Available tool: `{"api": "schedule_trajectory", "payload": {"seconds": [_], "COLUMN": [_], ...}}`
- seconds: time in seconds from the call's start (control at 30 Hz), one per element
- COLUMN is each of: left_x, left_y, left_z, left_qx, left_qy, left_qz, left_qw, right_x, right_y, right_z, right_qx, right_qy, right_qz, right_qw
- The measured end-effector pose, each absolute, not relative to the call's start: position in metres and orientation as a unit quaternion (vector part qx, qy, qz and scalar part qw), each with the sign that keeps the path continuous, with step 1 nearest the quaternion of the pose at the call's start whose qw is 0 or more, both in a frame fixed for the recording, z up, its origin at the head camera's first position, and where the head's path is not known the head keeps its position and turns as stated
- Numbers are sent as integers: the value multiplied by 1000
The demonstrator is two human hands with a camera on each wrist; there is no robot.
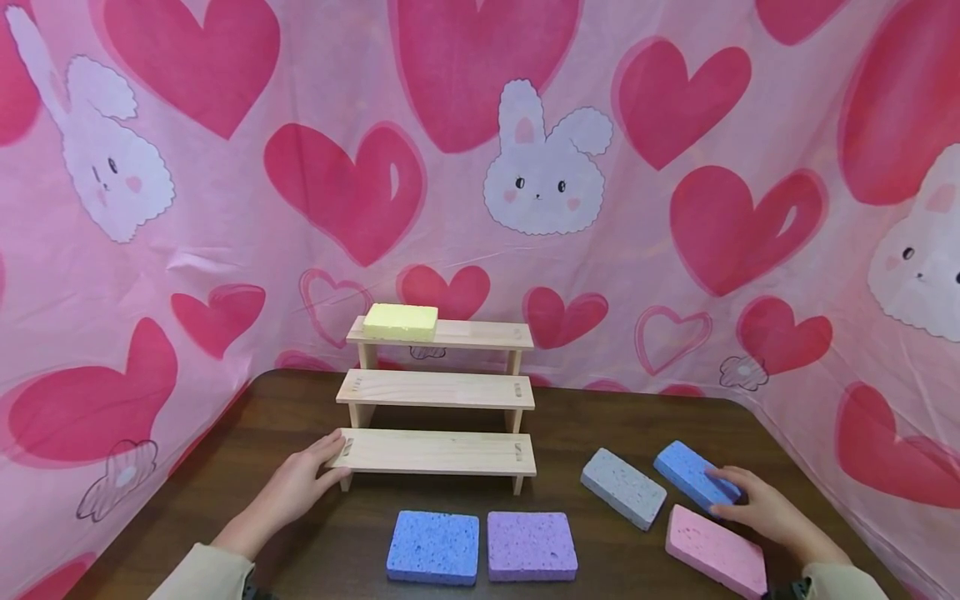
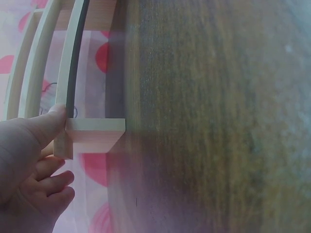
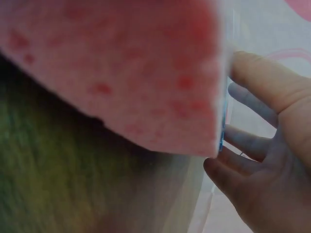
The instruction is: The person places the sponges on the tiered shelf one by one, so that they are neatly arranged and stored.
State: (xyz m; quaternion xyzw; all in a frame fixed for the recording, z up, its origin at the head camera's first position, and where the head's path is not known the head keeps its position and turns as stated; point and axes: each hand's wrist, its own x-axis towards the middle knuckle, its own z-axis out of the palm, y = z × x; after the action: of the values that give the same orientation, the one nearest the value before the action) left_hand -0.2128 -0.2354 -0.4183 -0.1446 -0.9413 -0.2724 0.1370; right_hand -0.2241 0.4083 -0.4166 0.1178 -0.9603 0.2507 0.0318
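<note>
A small three-tier wooden shelf (image 1: pixel 442 452) stands at the middle of the table. My left hand (image 1: pixel 296 483) holds the left end of its lowest board; in the left wrist view the thumb (image 2: pixel 51 124) lies on the board's edge with fingers behind it. At the right, my right hand (image 1: pixel 765 508) grips the right end of a blue sponge (image 1: pixel 686 471) lying on the table, thumb and fingers at opposite sides. A pink sponge (image 1: pixel 712 546) lies just nearer and blocks most of the blue one in the right wrist view. A grey sponge (image 1: pixel 624 489) lies left of them.
On the shelf's top board, at its left, sits a yellow sponge (image 1: pixel 400 322). Another blue sponge (image 1: pixel 432 547) and a purple sponge (image 1: pixel 532 546) lie side by side before the shelf. A pink cloth (image 1: pixel 465 192) with hearts and rabbits hangs around the dark wooden table (image 1: pixel 300 400).
</note>
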Motion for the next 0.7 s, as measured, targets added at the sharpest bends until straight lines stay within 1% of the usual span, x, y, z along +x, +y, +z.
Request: {"api": "schedule_trajectory", "payload": {"seconds": [0.7], "left_x": [-213], "left_y": [-235], "left_z": [-417], "left_qx": [-139], "left_qy": [-943], "left_qz": [-274], "left_qw": [127], "right_x": [-224], "right_y": [408], "right_z": [-420], "right_qx": [114], "right_qy": [-966], "right_qz": [219], "right_qw": [71]}}
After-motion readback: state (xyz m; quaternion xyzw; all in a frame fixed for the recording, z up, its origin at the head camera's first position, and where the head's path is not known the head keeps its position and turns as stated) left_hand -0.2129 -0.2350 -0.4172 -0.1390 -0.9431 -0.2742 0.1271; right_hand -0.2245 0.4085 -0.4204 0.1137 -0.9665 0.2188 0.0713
